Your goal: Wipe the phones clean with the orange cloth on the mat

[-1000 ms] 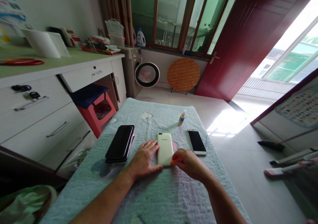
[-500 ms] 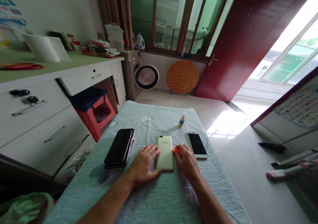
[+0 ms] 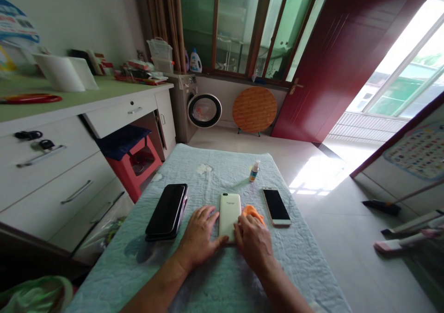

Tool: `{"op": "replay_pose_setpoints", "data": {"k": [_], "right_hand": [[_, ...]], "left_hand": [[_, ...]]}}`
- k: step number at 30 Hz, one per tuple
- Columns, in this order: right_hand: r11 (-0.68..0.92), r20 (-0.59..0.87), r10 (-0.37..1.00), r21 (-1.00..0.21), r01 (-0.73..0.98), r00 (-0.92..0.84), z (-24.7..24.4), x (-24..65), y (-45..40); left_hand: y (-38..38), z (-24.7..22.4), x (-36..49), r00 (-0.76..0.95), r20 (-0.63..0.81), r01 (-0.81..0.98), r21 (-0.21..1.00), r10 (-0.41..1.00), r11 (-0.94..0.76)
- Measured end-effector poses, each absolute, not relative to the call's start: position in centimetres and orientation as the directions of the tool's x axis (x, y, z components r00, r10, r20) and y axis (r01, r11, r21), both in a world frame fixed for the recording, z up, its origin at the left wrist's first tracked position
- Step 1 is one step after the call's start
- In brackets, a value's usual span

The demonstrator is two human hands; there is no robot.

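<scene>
A smartphone (image 3: 229,213) with a pale cream back and a small dark camera lies face down on the cloth-covered table. My left hand (image 3: 199,233) rests at its left side, fingers spread, with the thumb touching its lower left corner. On the other side my right hand (image 3: 255,241) is closed around an orange cloth (image 3: 254,212), pressed against the phone's lower right edge. Part of the cloth is hidden under the fingers. Further right lies a white phone (image 3: 276,206), dark screen up. Left of my left hand sits a stack of black phones (image 3: 167,212).
A small spray bottle (image 3: 254,171) stands behind the phones on the light blue quilted cover (image 3: 208,160). To the left are a red stool (image 3: 137,165) with a dark blue top and a white drawer unit (image 3: 55,178). Behind are a washing machine (image 3: 182,104) and a round wooden tabletop (image 3: 255,109).
My right hand has slid down along the phone's right edge, and more of the orange cloth shows. My left fingers have drawn back slightly from the phone's side. The view has tilted slightly.
</scene>
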State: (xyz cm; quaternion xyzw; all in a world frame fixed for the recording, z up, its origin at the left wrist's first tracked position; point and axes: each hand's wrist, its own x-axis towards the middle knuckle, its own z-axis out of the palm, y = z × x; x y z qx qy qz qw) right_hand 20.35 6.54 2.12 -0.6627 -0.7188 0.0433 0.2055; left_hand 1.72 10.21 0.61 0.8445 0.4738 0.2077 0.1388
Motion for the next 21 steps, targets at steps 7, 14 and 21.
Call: {"op": "replay_pose_setpoints", "data": {"k": [7,14,21], "right_hand": [[0.089,0.268,0.963,-0.406,0.909,0.025,1.62,19.82,5.99],[0.004,0.154,0.965,-0.818,0.576,0.212,1.44,20.59,6.49],[-0.063,-0.053,0.975,-0.997,0.04,0.216,1.27,20.08,6.93]], "left_hand": [[10.42,0.69,2.05,0.434,0.239,0.706,0.509,0.869,-0.493],[10.34,0.66,2.32,0.447,0.248,0.679,0.531,0.859,-0.507],[9.84,0.76,2.65,0.427,0.226,0.747,0.457,0.876,-0.482]]}}
